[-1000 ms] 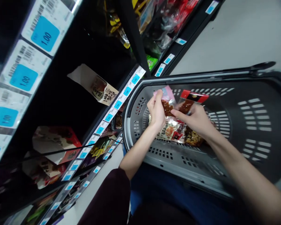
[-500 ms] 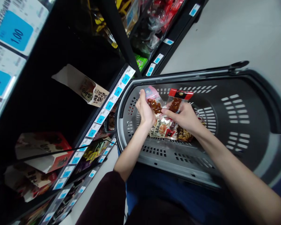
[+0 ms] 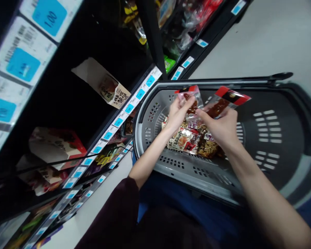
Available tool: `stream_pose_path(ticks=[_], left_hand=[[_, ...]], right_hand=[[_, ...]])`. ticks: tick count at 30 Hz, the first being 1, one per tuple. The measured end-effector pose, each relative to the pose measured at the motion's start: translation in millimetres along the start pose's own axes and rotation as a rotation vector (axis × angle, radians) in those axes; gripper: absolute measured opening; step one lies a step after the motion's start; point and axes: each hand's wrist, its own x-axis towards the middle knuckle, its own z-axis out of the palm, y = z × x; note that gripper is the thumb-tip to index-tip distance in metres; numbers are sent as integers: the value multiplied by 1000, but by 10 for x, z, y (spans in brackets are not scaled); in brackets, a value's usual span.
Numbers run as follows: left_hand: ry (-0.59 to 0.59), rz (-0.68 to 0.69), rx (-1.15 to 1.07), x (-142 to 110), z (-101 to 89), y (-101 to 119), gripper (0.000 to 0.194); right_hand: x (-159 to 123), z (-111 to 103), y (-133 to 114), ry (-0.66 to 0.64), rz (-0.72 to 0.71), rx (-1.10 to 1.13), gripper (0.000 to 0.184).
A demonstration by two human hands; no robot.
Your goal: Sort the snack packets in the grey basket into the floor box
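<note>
Packets (image 3: 229,95) nearer far basket rim (image 3: 248,82), shelving (image 3: 152,38) alongside

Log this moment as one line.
left hand: holds red-topped packet | right hand: holds second red-topped packet | grey basket: below both hands, loose packets inside | shelf: beside basket, cartons on it

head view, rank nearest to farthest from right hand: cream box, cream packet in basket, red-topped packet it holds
1. Red-topped packet: in right hand
2. Cream packet: in basket, left
3. Cream box: outside basket, farther left
</note>
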Motion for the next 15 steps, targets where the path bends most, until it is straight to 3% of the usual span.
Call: stream_pose_path(ticks=[4, 7, 9, 12, 15], left_hand=[[-6, 38, -4, -54, 26, -32, 13], [44, 101, 18, -29, 8, -52, 9], [111, 139, 38, 26, -26, -41, 28], [235, 190, 66, 59, -117, 56, 64], [317, 228, 92, -115, -328, 251, 73]], right_hand=[[-7, -4, -23, 73, 36, -21, 41], [-60, -2, -115, 23, 21, -81, 41], [-74, -23, -125, -58, -13, -144, 38], [-3, -68, -3, -144, -225, -441, 45], [154, -100, 178, -215, -476, -642, 51]])
